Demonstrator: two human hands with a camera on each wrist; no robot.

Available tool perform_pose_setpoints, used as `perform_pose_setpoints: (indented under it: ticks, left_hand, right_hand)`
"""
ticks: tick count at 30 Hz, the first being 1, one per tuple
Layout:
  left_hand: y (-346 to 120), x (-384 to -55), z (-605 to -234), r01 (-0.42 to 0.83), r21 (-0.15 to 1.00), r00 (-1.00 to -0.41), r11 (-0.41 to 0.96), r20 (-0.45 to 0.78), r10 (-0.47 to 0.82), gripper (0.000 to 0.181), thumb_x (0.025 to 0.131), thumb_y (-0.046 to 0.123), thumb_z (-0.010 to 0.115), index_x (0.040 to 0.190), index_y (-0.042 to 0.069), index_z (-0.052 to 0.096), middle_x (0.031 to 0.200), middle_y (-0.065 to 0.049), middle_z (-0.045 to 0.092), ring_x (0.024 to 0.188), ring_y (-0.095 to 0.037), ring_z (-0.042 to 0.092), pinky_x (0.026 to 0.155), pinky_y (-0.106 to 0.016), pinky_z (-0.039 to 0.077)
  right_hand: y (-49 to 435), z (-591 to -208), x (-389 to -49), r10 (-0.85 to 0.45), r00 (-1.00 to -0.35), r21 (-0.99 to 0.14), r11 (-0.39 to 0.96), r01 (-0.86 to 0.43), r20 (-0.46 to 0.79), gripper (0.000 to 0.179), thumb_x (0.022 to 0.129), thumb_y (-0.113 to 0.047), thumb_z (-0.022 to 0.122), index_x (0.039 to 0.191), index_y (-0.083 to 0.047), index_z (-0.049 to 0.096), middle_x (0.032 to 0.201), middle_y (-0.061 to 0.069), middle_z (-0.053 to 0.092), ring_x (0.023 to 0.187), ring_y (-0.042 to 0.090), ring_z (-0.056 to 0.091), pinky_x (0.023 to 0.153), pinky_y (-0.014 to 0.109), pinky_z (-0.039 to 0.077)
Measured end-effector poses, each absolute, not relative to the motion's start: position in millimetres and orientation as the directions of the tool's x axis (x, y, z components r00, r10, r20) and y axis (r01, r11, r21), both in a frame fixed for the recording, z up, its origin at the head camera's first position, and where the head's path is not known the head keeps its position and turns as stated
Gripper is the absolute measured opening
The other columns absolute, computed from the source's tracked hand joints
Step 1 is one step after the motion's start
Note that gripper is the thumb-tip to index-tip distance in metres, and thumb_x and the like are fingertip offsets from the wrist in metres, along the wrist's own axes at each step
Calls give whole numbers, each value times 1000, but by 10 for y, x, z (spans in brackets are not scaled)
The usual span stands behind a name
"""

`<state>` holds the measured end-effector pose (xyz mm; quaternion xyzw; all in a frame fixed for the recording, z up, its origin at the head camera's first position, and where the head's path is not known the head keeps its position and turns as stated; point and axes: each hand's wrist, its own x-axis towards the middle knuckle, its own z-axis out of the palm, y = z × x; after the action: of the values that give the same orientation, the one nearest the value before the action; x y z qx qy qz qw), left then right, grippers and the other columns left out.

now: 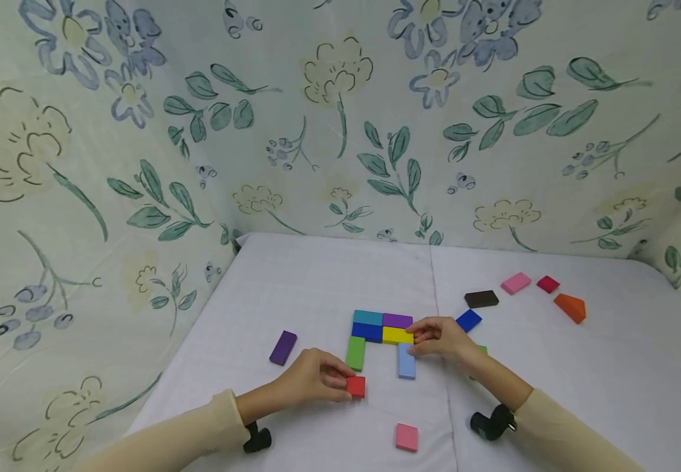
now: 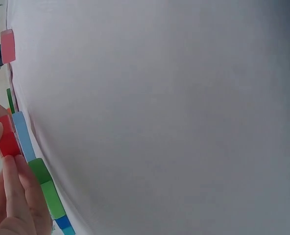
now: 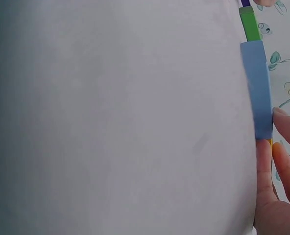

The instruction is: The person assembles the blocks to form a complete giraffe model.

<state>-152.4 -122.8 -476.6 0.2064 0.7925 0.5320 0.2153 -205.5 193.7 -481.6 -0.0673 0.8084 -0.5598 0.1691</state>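
Observation:
Between thumb and fingers, my left hand (image 1: 312, 377) pinches a small red block (image 1: 356, 387), just below a light green block (image 1: 356, 354). In the left wrist view the red block (image 2: 7, 139) sits between thumb and fingertips. My right hand (image 1: 443, 337) rests its fingertips at the right end of a yellow block (image 1: 396, 335). Its thumb is at the upper right edge of a light blue block (image 1: 407, 362). Teal (image 1: 368, 316), purple (image 1: 397, 320) and dark blue (image 1: 367, 332) blocks join the yellow one in a flat rectangle, with the green and light blue blocks extending below like legs.
A dark purple block (image 1: 283, 347) lies at left, a pink square (image 1: 407, 437) at the front. Toward the right are black (image 1: 482, 299), blue (image 1: 468, 320), pink (image 1: 516, 283), crimson (image 1: 548, 284) and orange (image 1: 571, 308) blocks. My right forearm partly covers a green block (image 1: 482, 350).

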Motion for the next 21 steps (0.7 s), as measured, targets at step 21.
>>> perform_pose_setpoints:
  ticks: [21]
  left_hand:
    - [-1261, -1601, -4848, 34, 941, -855, 337, -147, 497, 30, 72, -7, 84, 101, -1, 74, 96, -7, 73, 84, -19, 72, 72, -24, 57]
  right_hand:
    - [1929, -4815, -2063, -292, -934, -927, 364, 89, -204, 38, 83, -5, 81, 117, 5, 68, 92, 11, 71, 84, 22, 61, 77, 17, 52]
